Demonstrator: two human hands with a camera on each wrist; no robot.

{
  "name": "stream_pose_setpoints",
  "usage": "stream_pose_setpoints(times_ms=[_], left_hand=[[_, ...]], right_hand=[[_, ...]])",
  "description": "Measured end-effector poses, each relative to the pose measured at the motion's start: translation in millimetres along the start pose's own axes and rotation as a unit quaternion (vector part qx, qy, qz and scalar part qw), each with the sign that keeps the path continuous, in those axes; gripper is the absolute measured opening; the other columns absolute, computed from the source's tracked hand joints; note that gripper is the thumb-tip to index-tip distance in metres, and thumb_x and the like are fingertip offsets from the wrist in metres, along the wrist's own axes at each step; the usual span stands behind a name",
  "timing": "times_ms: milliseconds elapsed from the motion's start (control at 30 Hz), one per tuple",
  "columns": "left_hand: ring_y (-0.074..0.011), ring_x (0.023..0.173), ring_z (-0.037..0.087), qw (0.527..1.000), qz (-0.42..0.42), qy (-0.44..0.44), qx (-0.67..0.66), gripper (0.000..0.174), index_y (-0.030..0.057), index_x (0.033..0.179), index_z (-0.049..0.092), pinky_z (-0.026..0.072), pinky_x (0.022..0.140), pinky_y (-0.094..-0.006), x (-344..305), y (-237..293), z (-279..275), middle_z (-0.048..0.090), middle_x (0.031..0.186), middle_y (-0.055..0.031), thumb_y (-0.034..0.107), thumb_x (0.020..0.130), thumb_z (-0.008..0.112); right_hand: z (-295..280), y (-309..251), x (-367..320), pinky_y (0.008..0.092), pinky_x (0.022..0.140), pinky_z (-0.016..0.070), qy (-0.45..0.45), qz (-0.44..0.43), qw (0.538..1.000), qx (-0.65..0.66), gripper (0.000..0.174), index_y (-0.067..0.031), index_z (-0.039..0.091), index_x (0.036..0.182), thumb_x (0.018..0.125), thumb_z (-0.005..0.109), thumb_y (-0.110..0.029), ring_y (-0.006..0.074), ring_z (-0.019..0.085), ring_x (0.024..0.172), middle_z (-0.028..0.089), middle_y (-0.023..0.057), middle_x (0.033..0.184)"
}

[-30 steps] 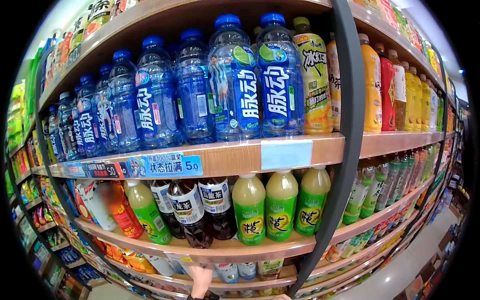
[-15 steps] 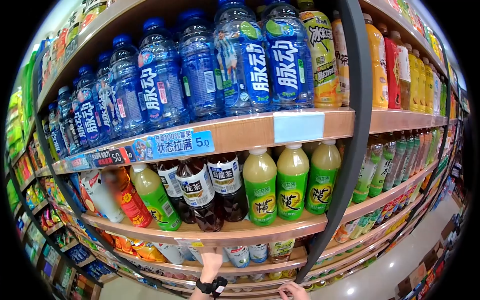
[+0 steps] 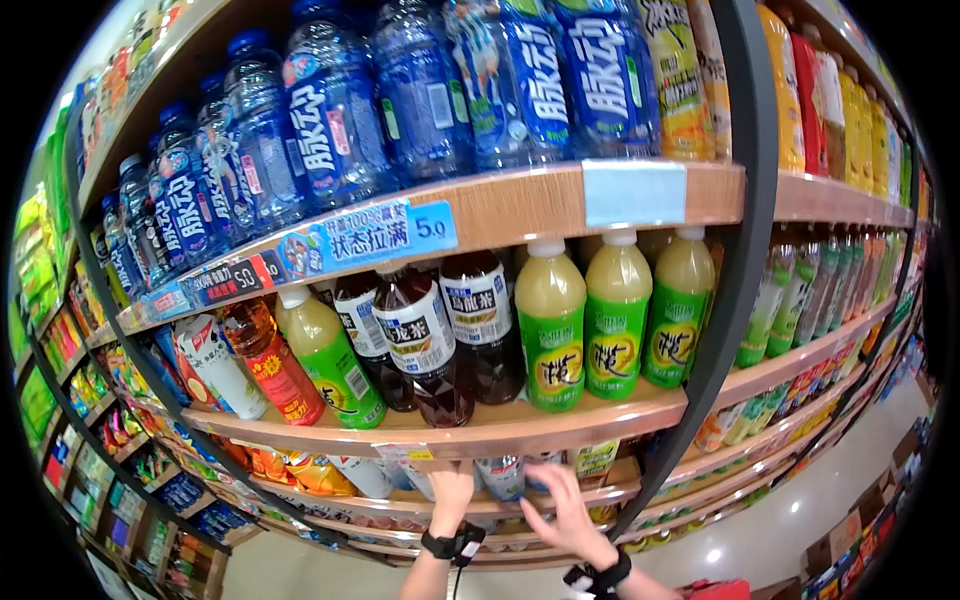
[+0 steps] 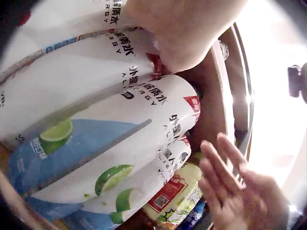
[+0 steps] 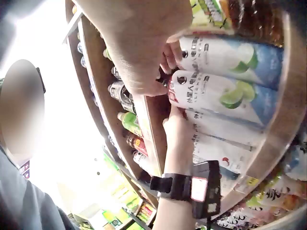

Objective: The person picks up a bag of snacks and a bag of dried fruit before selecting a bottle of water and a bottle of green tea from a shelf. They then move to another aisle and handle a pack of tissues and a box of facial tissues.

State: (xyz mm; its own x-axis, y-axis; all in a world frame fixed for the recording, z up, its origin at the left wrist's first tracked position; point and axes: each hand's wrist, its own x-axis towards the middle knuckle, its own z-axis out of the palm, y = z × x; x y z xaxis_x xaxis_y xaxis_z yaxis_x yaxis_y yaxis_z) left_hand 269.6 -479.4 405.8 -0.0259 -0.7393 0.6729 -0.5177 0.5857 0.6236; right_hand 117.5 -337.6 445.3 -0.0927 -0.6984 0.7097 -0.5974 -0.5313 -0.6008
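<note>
My left hand (image 3: 450, 490) reaches up under the shelf edge among white-and-blue bottles (image 3: 500, 478), its fingers hidden there. The left wrist view shows that hand (image 4: 192, 33) over the necks of white bottles (image 4: 91, 139) with lime pictures; its grip is out of sight. My right hand (image 3: 567, 515) is just to the right, thumb and fingers apart, in front of the same row. In the right wrist view, the right hand (image 5: 139, 43) is close to the top of a white bottle (image 5: 206, 93), with the left hand (image 5: 178, 139) beside it.
Above are a shelf of green-labelled bottles (image 3: 555, 340) and dark tea bottles (image 3: 415, 335), then a shelf of blue bottles (image 3: 335, 120). A dark upright post (image 3: 735, 230) stands right of the hands. Orange packets (image 3: 315, 475) lie to the left.
My right hand has come up from the bottom edge to the lower bottle row, near the left hand. The head view has tilted downward, so the shelves sit higher and look nearer.
</note>
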Motion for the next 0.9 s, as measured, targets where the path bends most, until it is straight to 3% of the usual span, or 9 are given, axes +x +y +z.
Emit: stream_pose_setpoints(times_ms=[167,200,233,300,400,533,633,833,900], left_hand=[[-0.0428,0.099,0.051,0.995,-0.052,0.021,-0.08,0.018,-0.003,0.087,0.062,0.0323,0.096,-0.0481,10.1,29.0,-8.3,0.059,0.096,-0.0249,0.007,0.073,0.056],[-0.0432,0.1,0.05,0.994,-0.079,-0.036,-0.065,0.023,-0.0039,0.095,0.06,0.0338,0.095,-0.0472,10.0,37.5,-17.9,0.058,0.101,-0.0255,0.007,0.075,0.056],[-0.0431,0.102,0.049,0.996,-0.066,0.015,-0.058,0.029,-0.004,0.103,0.057,0.0331,0.095,-0.0483,6.9,33.4,-10.2,0.056,0.106,-0.0262,0.006,0.076,0.054],[-0.043,0.104,0.048,0.996,-0.062,-0.032,-0.063,0.033,-0.0042,0.11,0.054,0.0321,0.096,-0.0486,6.7,19.8,-10.4,0.054,0.111,-0.0267,0.005,0.078,0.053],[-0.0438,0.104,0.048,0.999,-0.021,-0.015,-0.021,0.031,-0.003,0.108,0.056,0.0298,0.097,-0.0506,10.0,25.9,-10.2,0.054,0.111,-0.0259,0.007,0.079,0.053],[-0.0439,0.109,0.045,0.998,-0.012,-0.027,-0.049,0.032,-0.0024,0.11,0.055,0.0269,0.099,-0.0504,12.2,24.3,-12.3,0.053,0.115,-0.0258,0.009,0.081,0.052],[-0.0446,0.112,0.041,0.997,-0.017,-0.005,-0.079,0.038,-0.002,0.117,0.051,0.0222,0.101,-0.0519,9.5,5.9,-4.1,0.049,0.12,-0.0262,0.01,0.081,0.053],[-0.0445,0.115,0.039,0.999,0.029,-0.012,0.015,0.043,-0.0015,0.123,0.046,0.0161,0.101,-0.0563,10.3,14.4,-12.0,0.045,0.125,-0.0264,0.012,0.083,0.053],[-0.0452,0.113,0.039,1.0,0.015,0.001,0.008,0.038,-0.0023,0.118,0.05,0.0186,0.101,-0.055,11.0,17.8,-11.3,0.046,0.122,-0.0268,0.011,0.082,0.052]], right_hand=[[36.9,2.8,34.3,0.0511,0.095,0.0283,0.037,0.005,0.992,-0.117,0.056,0.0031,0.046,0.117,0.076,0.069,-0.026,0.0419,0.044,0.106,0.048,0.0252,0.112],[46.0,8.3,34.5,0.0533,0.095,0.026,0.018,0.028,0.995,-0.097,0.057,0.0039,0.047,0.117,0.078,0.066,-0.034,0.0426,0.045,0.106,0.05,0.0269,0.111],[57.8,15.9,34.3,0.0552,0.093,0.0262,0.022,0.048,0.994,-0.097,0.056,0.0045,0.049,0.114,0.079,0.065,-0.037,0.0423,0.047,0.104,0.052,0.027,0.108],[70.0,23.9,37.6,0.058,0.092,0.0251,0.022,0.063,0.99,-0.124,0.054,0.0048,0.051,0.111,0.08,0.064,-0.038,0.0417,0.049,0.103,0.054,0.0259,0.105],[71.9,28.2,40.6,0.0546,0.092,0.027,0.024,0.049,0.99,-0.129,0.053,0.0037,0.049,0.115,0.079,0.066,-0.031,0.0435,0.049,0.101,0.053,0.025,0.11],[69.4,13.7,45.5,0.059,0.09,0.0262,0.073,0.042,0.98,-0.179,0.048,0.0022,0.052,0.112,0.079,0.067,-0.029,0.0441,0.049,0.099,0.056,0.0235,0.104],[83.0,29.4,47.7,0.0623,0.075,0.0304,0.11,0.038,0.974,-0.193,0.04,-0.0013,0.06,0.1,0.078,0.065,-0.034,0.0404,0.054,0.089,0.06,0.0185,0.093],[73.1,22.8,50.0,0.0423,0.068,0.0457,0.046,0.081,0.987,-0.128,0.026,0.0041,0.062,0.091,0.078,0.067,-0.018,0.0386,0.057,0.078,0.062,0.0211,0.084],[69.0,14.4,49.1,0.043,0.07,0.0453,0.04,0.111,0.987,-0.109,0.025,0.0041,0.062,0.091,0.077,0.067,-0.016,0.0385,0.058,0.079,0.062,0.0209,0.084]])
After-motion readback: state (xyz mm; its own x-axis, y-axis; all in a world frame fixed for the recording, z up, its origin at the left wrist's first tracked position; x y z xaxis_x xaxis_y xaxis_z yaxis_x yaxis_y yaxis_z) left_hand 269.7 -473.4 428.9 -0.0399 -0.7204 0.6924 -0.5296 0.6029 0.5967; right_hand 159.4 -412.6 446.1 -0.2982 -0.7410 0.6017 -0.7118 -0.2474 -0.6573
